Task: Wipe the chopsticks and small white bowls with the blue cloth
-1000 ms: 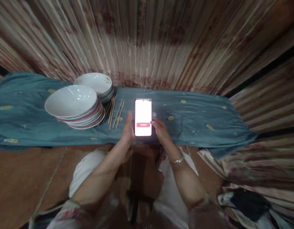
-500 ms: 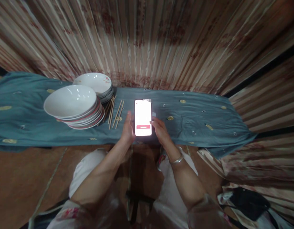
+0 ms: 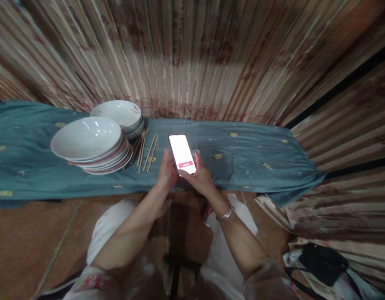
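A smartphone [image 3: 181, 152] with a bright white screen and a red button near its bottom is over the table, its top leaning left. My right hand [image 3: 200, 175] is closed on its lower right part, the thumb lying across the bottom edge. Close to the phone's lower left side is my left hand [image 3: 166, 173], its thumb raised and apart from the phone. Whether its other fingers touch the back of the phone is hidden. Left of my hands lie several wooden chopsticks [image 3: 151, 153], beside a stack of large white bowls [image 3: 91, 139].
Behind the front stack stands a second stack of flower-patterned bowls [image 3: 117, 111]. A blue-green cloth [image 3: 242, 162] with yellow motifs covers the long table. Pleated curtains [image 3: 192, 62] hang behind and at the right. A black bag [image 3: 323, 263] lies at the lower right.
The phone has tilted, its top leaning left. My right hand has moved left and taken a fuller grip at its lower corner. The whole view has shifted slightly.
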Motion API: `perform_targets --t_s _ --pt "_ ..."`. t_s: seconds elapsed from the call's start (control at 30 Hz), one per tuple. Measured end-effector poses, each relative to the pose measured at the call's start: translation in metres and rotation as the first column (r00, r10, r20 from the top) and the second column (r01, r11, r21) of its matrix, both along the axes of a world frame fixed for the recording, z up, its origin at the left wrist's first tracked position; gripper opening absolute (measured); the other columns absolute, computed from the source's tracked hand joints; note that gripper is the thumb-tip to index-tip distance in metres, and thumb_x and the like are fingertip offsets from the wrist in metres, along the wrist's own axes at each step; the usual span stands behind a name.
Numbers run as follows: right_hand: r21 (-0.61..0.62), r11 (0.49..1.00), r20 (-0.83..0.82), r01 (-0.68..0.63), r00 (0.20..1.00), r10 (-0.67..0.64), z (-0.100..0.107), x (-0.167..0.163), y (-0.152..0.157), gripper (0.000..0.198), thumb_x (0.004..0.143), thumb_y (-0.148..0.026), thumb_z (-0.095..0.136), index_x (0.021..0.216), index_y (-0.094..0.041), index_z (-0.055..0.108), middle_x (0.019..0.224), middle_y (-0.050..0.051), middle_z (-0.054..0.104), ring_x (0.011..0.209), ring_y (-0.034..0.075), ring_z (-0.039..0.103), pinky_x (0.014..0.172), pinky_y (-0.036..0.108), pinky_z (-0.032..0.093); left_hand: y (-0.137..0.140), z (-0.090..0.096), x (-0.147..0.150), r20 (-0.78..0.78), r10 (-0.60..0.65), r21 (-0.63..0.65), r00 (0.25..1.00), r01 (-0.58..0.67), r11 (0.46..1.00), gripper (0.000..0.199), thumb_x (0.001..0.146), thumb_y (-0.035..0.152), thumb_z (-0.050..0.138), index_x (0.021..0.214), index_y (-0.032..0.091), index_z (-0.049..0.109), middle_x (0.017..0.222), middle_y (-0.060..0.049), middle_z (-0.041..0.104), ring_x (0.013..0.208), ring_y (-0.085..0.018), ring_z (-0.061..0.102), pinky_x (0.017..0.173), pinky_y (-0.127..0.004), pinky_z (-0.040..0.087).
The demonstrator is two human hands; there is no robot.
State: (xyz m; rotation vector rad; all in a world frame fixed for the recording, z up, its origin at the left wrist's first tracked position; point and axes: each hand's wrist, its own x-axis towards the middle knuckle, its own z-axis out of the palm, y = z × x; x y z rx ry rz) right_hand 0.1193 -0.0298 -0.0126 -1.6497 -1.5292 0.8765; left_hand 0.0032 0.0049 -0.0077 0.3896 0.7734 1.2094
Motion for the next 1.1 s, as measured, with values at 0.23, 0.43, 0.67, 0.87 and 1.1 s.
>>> perform_targets --t_s 0.23,0.43,0.67,0.87,1.1 --pt "0.059 0.998 0.068 -0.011 0.998 0.007 -0.004 -0.003 -0.004 0.104 0.070 -0.046 0.073 0.150 -0.011 0.015 0.151 0.019 0.034 0.139 0.030 0.037 0.111 0.045 0.035 -0.005 0.003 0.001 -0.027 -0.074 0.017 0.997 0.074 0.997 0.058 0.091 0.055 0.038 0.118 0.009 0.062 0.102 -0.014 0.074 0.103 -0.029 0.067 0.090 -0.041 0.052" --pt "-0.022 0.998 0.004 0.056 0.998 -0.056 -0.005 -0.001 -0.005 0.107 0.067 -0.041 0.075 0.151 -0.011 0.014 0.140 0.018 0.050 0.124 0.030 0.053 0.103 0.043 0.044 -0.009 0.003 0.007 -0.085 -0.119 0.038 0.989 0.123 0.992 0.053 0.095 0.048 0.034 0.114 0.009 0.064 0.104 -0.013 0.074 0.108 -0.027 0.065 0.095 -0.040 0.049" --pt "-0.052 0.986 -0.192 0.157 0.967 -0.165 -0.026 0.023 -0.001 0.103 0.063 -0.035 0.077 0.149 -0.023 0.021 0.132 0.011 0.058 0.116 0.026 0.060 0.100 0.042 0.045 -0.011 -0.011 0.010 -0.195 -0.123 0.072 0.973 0.139 0.988 0.038 0.086 0.048 0.055 0.108 0.019 0.068 0.120 -0.010 0.068 0.122 -0.026 0.056 0.100 -0.038 0.043" --pt "-0.039 0.952 -0.069 0.304 0.949 -0.307 -0.017 0.081 0.007 0.106 0.059 -0.038 0.078 0.148 -0.016 0.024 0.129 0.017 0.059 0.116 0.029 0.060 0.099 0.044 0.045 -0.011 -0.016 0.002 -0.273 -0.118 0.042 0.955 0.135 0.990 0.038 0.082 0.049 0.061 0.103 0.019 0.069 0.118 -0.014 0.068 0.123 -0.026 0.055 0.101 -0.038 0.041" --pt "-0.028 0.881 0.340 0.472 0.833 -0.436 -0.012 0.182 0.002 0.101 0.067 -0.040 0.071 0.150 -0.012 0.020 0.113 0.015 0.068 0.107 0.030 0.064 0.091 0.040 0.049 -0.014 -0.020 0.000 -0.300 -0.118 0.057 0.947 0.141 0.988 0.044 0.071 0.050 0.070 0.100 0.017 0.068 0.108 -0.014 0.072 0.119 -0.028 0.058 0.100 -0.041 0.042"
